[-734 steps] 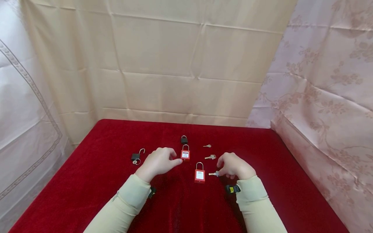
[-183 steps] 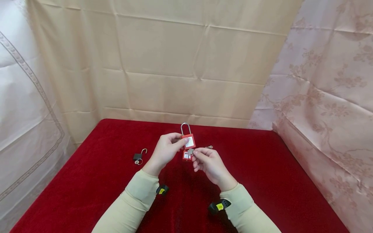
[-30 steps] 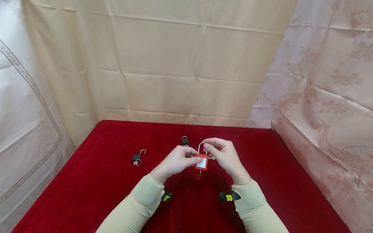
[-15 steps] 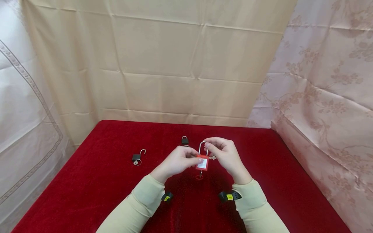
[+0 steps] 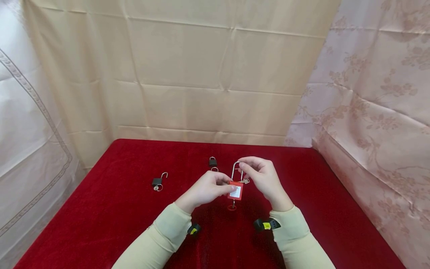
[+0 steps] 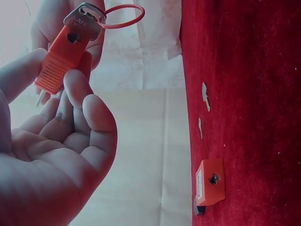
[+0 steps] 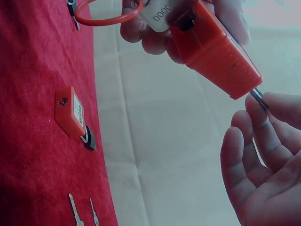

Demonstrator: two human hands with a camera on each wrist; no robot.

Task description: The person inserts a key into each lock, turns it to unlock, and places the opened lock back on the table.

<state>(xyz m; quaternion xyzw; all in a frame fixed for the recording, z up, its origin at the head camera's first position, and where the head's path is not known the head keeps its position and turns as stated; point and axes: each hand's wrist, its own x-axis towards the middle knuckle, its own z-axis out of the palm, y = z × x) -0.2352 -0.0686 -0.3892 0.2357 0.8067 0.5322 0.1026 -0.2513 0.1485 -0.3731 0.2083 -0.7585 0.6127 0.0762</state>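
Note:
A red padlock (image 5: 236,191) with a white label is held above the table between both hands. My left hand (image 5: 205,189) pinches its body between thumb and fingers. The tall metal shackle (image 5: 233,172) is pinched near its top right by my right hand (image 5: 264,180). A key (image 6: 83,22) stamped with letters sits in the keyhole underneath, and a red ring (image 6: 124,6) hangs from it. In the head view, the left hand mostly hides a second red padlock (image 7: 68,110), which lies on the red cloth.
A small black padlock (image 5: 213,162) lies behind the second red one. To the left, another black padlock (image 5: 156,182) has its shackle swung out and a ringed key (image 5: 156,188). Two loose keys lie on the cloth, a larger key (image 6: 206,97) and a smaller key (image 6: 200,128).
Over the last second both hands shift slightly right with the red padlock, and more of its shackle shows above the body. Earlier, this padlock lay on the cloth with its key beside it.

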